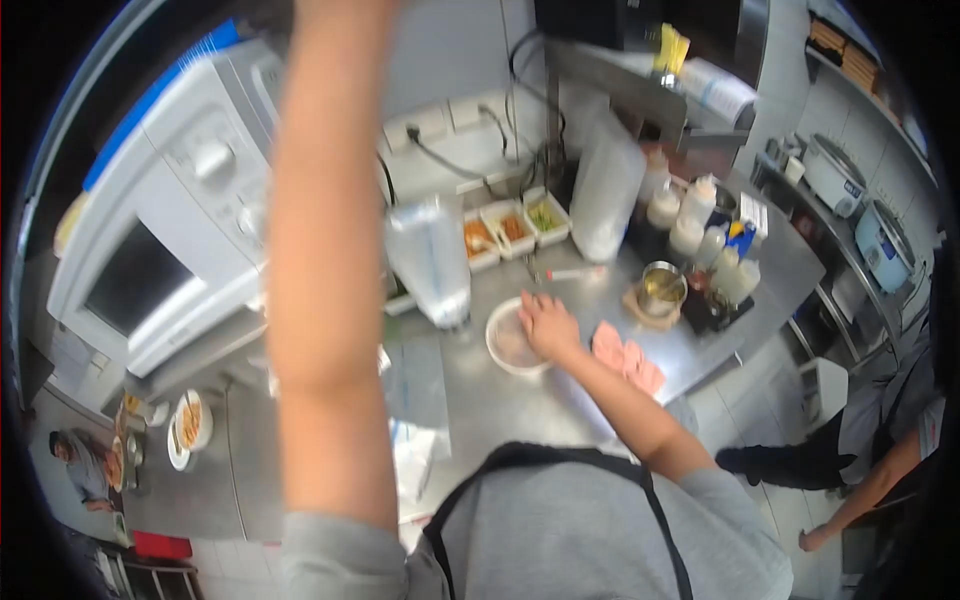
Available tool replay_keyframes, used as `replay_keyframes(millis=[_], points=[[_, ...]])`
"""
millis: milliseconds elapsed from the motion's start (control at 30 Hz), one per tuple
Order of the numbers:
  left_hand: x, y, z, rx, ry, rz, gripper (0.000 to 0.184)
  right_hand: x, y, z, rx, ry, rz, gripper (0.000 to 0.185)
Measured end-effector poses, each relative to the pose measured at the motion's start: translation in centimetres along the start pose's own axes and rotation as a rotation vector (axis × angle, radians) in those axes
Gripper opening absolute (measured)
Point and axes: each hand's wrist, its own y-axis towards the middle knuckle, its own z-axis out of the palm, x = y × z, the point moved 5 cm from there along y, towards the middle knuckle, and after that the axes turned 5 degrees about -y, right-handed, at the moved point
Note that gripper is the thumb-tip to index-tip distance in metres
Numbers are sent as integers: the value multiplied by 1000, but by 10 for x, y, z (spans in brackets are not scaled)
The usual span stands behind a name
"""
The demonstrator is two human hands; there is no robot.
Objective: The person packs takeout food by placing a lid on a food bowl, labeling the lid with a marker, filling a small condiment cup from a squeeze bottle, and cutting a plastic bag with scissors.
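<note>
My right hand (548, 326) lies over the right side of a round white bowl (492, 345) on the steel counter. Its fingers are stretched out across the rim and the top. What the bowl holds looks pale and is partly covered by the hand. Just right of that hand lies a crumpled pink cloth (628, 360). My left arm reaches straight up past the top edge, so the left hand is out of sight. A clear plastic bag (430, 255) stands behind the bowl, to its left.
A white microwave (185, 230) stands at left. White trays of food (507, 228) line the wall. To the right are squeeze bottles (695, 205) and a metal pot with a spoon (661, 288). One co-worker (890, 440) stands at right, another person (85, 465) at far left.
</note>
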Motion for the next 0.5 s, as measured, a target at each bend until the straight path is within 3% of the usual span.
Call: replay_keyframes(millis=[100,133,167,233,300,400,500], points=[[-58,-183,-16,326,63,-385,24,6,-6,-20,94,5,118,47],[-67,-245,-21,464,138,-452,33,4,-7,-24,136,4,172,47],[-69,-321,-39,483,76,-802,45,0,-7,-18,124,-49,166,49],[-83,-461,-92,424,270,-1532,62,-3,-12,-19,142,-9,245,50],[-96,-535,-116,241,342,-1751,63,0,-19,-18,139,35,272,54],[-97,-517,-105,-99,292,-1790,53,12,-34,-15,87,103,234,59],[-74,-526,-115,-73,270,-1748,42,13,-41,-15,-6,127,177,59]])
